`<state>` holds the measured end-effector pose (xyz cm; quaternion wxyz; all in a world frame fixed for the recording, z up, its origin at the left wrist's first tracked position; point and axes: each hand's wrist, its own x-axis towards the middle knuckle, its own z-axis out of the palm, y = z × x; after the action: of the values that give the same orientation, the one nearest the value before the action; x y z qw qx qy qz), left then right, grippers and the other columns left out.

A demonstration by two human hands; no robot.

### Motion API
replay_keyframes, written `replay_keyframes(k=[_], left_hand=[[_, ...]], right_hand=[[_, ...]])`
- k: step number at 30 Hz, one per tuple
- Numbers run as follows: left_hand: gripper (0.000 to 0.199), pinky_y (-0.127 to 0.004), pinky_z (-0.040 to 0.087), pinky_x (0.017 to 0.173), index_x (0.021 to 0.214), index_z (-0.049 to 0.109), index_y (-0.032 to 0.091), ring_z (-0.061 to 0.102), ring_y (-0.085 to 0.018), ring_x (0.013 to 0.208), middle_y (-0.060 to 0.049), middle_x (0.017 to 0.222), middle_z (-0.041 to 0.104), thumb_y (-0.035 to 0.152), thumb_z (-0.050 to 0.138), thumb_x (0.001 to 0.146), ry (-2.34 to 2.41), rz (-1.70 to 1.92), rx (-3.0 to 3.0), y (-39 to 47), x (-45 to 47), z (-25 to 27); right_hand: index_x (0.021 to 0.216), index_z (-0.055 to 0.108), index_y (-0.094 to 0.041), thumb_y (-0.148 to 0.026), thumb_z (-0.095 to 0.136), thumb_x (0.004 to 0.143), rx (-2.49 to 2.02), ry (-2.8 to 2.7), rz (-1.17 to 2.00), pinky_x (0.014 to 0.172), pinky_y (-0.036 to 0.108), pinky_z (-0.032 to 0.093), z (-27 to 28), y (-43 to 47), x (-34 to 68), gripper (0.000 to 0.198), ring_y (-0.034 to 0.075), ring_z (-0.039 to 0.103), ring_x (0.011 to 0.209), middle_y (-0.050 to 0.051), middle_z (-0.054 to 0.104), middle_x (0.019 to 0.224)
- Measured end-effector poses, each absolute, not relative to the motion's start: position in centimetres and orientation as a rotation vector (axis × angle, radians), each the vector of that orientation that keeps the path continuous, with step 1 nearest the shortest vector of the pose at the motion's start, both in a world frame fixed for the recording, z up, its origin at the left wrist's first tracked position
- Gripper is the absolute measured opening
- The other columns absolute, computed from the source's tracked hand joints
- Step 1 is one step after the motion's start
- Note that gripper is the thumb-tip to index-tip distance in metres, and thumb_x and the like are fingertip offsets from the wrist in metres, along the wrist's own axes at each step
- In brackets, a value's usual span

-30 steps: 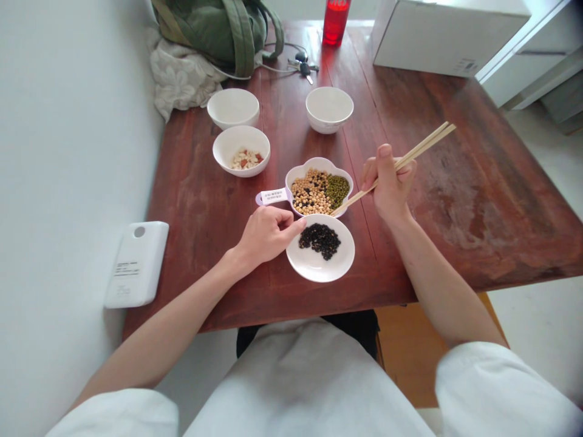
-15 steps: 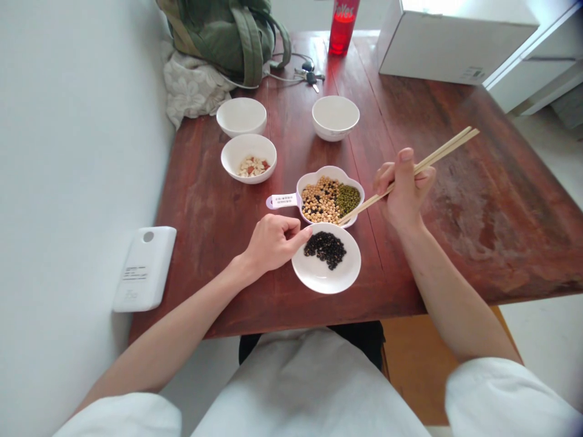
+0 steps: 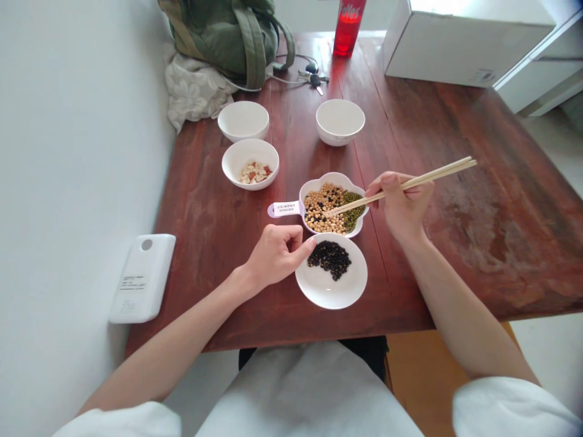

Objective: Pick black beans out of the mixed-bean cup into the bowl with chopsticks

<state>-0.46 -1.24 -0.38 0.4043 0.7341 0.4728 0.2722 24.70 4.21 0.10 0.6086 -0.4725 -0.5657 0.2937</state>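
Observation:
My right hand grips a pair of wooden chopsticks. Their tips rest among the yellow soybeans in a flower-shaped dish with a labelled handle pointing left. Mixed with the soybeans are some black beans, and green mung beans fill the dish's right side. In front of it sits a white bowl holding a heap of black beans. My left hand is closed on that bowl's left rim, thumb over the edge and the other fingers curled.
Two white bowls stand at the left, the nearer one with nut pieces; another white bowl is farther back. A white power bank lies by the wall. Behind are a green backpack, keys, a red bottle and a white box.
The chopstick tips have moved left and away from me, from the dish's near rim into the soybeans. My right hand has tilted lower. My left hand still holds the bowl.

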Motion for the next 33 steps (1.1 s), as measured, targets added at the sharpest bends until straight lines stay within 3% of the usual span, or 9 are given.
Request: replay_keyframes(k=[4,7,11,21,28,33], left_hand=[[0.027,-0.019,0.031,0.048,0.078,0.055,0.016,0.044,-0.006,0.049,0.005,0.056,0.054,0.035,0.071,0.088,1.158,0.683,1.665,-1.1,-0.4,-0.3],[0.023,-0.017,0.032,0.045,0.094,0.064,0.014,0.046,-0.006,0.044,0.005,0.052,0.056,0.034,0.073,0.087,1.156,0.681,1.56,-1.0,-0.4,-0.2],[0.023,-0.016,0.029,0.041,0.088,0.07,0.012,0.043,-0.005,0.042,0.004,0.05,0.056,0.034,0.075,0.085,1.163,0.705,1.474,-1.0,-0.3,-0.2],[0.025,-0.015,0.035,0.035,0.075,0.067,0.012,0.048,-0.006,0.037,0.001,0.05,0.064,0.033,0.078,0.083,1.164,0.649,1.195,-0.5,-0.3,0.3],[0.026,-0.015,0.034,0.037,0.073,0.07,0.011,0.048,-0.006,0.039,0.0,0.05,0.062,0.033,0.078,0.083,1.202,0.675,1.255,-0.7,-0.3,0.2],[0.027,-0.016,0.033,0.039,0.075,0.072,0.01,0.048,-0.006,0.042,-0.002,0.052,0.064,0.035,0.078,0.083,1.228,0.673,1.287,-0.7,-0.2,0.1]], right_hand=[[0.057,0.072,-0.021,-0.053,0.067,0.088,-1.111,-1.323,0.701,0.037,0.026,0.034,0.3,4.3,24.9,0.045,0.011,0.051,0.04,0.001,0.06,0.047],[0.057,0.073,-0.021,-0.047,0.072,0.085,-1.142,-1.337,0.736,0.037,0.025,0.034,0.2,4.2,24.8,0.039,0.011,0.052,0.041,0.001,0.061,0.047],[0.061,0.077,-0.022,-0.037,0.073,0.084,-1.166,-1.338,0.785,0.038,0.025,0.035,-0.1,4.2,24.8,0.028,0.011,0.052,0.042,0.0,0.063,0.048],[0.061,0.077,-0.022,-0.026,0.07,0.084,-1.155,-1.386,0.764,0.048,0.026,0.038,-1.3,4.8,24.9,0.024,0.011,0.057,0.052,0.0,0.067,0.056],[0.063,0.078,-0.028,-0.033,0.072,0.085,-1.131,-1.504,0.651,0.069,0.037,0.05,-1.5,4.7,24.7,0.024,0.019,0.063,0.07,0.0,0.068,0.059],[0.06,0.077,-0.028,-0.036,0.073,0.085,-1.103,-1.514,0.597,0.077,0.04,0.051,-1.7,4.8,24.4,0.027,0.019,0.064,0.069,0.0,0.069,0.058]])
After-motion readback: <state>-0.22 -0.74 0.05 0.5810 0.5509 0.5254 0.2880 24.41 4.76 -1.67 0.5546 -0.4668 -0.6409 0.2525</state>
